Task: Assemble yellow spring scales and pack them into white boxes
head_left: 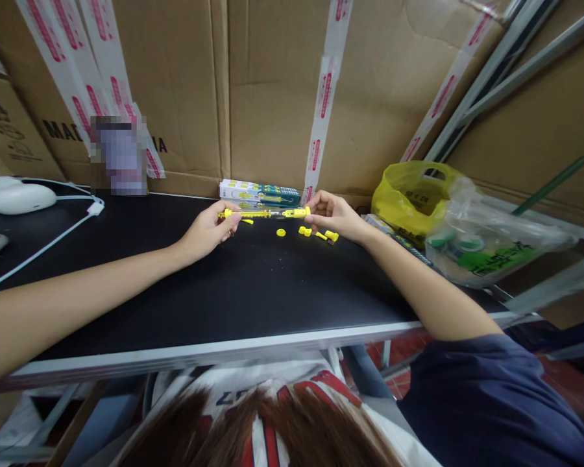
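A long, thin yellow tool (267,213) with a metal shaft is held level just above the black tabletop (253,285). My left hand (209,228) pinches its left end, fingers closed. My right hand (331,213) grips its thicker yellow right end, fingers curled round it. Under the tool lie several small yellow parts: a ring (281,232), a short piece (304,231) and a capped piece with a spring (329,237). A small yellow bit (246,221) lies beside my left fingers.
A printed flat box (259,192) lies behind the tool against a cardboard wall (272,91). A yellow plastic bag (411,198) and a clear bag (481,243) sit at the right. White cables (43,243) and a white device (19,198) lie at the left.
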{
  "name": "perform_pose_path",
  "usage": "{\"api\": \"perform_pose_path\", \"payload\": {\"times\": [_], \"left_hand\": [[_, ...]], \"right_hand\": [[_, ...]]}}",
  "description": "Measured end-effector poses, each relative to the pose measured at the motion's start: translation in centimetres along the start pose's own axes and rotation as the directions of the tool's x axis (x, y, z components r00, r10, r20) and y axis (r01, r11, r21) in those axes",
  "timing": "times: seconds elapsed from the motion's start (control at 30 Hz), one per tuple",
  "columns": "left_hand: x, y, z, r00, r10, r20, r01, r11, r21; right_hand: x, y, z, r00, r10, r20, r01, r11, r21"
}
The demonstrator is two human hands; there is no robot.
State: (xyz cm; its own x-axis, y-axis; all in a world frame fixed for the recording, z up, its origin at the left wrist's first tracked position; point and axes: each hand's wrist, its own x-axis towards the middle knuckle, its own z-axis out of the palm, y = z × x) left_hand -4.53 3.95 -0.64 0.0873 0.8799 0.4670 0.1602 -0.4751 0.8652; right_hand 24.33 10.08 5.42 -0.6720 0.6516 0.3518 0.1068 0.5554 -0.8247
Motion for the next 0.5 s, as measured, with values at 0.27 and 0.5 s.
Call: {"api": "perform_pose_path", "payload": {"times": [0.27,0.5], "left_hand": [[-0.21,0.09,-0.06,0.999,0.032,0.006,-0.032,0.999,-0.004],[-0.23,0.32,0.01,0.998,0.070,0.002,-0.070,0.997,0.015]], "right_hand": [[-0.12,-0.09,0.21,0.999,0.035,0.022,-0.035,0.999,-0.005],[-0.07,-0.14,0.16,0.999,0.036,0.036,-0.037,0.999,0.021]]}}
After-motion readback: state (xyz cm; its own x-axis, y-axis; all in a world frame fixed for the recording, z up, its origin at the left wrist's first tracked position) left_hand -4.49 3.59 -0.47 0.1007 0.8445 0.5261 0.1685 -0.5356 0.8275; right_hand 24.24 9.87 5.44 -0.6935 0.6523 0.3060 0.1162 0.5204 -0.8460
